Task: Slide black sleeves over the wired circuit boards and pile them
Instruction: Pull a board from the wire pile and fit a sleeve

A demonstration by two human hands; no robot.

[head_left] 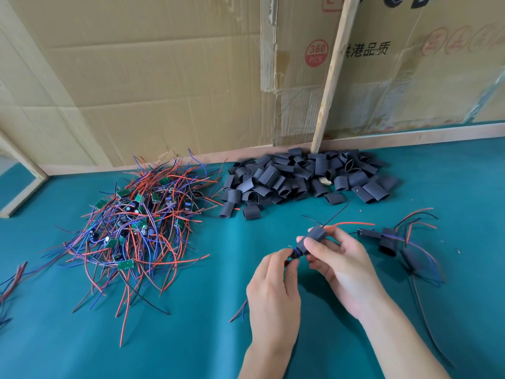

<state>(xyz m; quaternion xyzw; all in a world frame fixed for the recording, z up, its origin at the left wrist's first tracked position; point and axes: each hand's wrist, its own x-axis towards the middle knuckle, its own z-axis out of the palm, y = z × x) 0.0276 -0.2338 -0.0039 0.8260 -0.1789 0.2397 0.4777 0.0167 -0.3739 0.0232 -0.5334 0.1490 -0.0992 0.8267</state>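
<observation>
Above the green table, my right hand (337, 265) grips a black sleeve (314, 236) with red and black wires sticking out of its far end. My left hand (274, 285) pinches the dark end of a circuit board (294, 255) that pokes out of the sleeve's near end. A tangled heap of wired circuit boards (134, 222) lies at the left. A heap of loose black sleeves (303, 179) lies at the back centre. A few sleeved boards (388, 240) with trailing wires lie to the right of my hands.
Cardboard sheets (164, 77) and a wooden slat (332, 75) stand along the back edge of the table (191, 337). Loose wire ends (11, 280) lie at the far left edge. A wooden frame (24, 192) borders the left.
</observation>
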